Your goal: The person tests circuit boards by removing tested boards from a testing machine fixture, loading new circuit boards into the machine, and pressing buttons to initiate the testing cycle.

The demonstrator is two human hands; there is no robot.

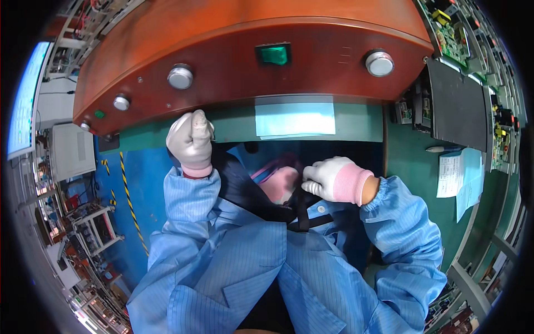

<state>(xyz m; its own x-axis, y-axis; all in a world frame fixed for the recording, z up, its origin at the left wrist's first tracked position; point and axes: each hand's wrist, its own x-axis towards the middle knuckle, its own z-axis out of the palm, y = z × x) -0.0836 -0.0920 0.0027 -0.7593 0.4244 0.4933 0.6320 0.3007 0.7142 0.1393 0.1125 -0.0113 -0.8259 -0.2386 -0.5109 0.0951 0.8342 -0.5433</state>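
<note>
My left hand, in a white glove with a pink cuff, is closed in a fist at the near edge of the green bench, just under the red machine. Whatever its fingers hold, if anything, is hidden. My right hand, gloved alike, has its fingers curled in over my lap; I cannot make out anything in them. Close by its fingertips runs a black strap. Between the hands, a pink and white cloth-like thing with a purple edge lies amid dark fabric in my lap.
A large red machine with silver knobs and a green switch stands across the bench. Light blue sheets lie before it. At right are a black panel, a pen, papers and racked circuit boards.
</note>
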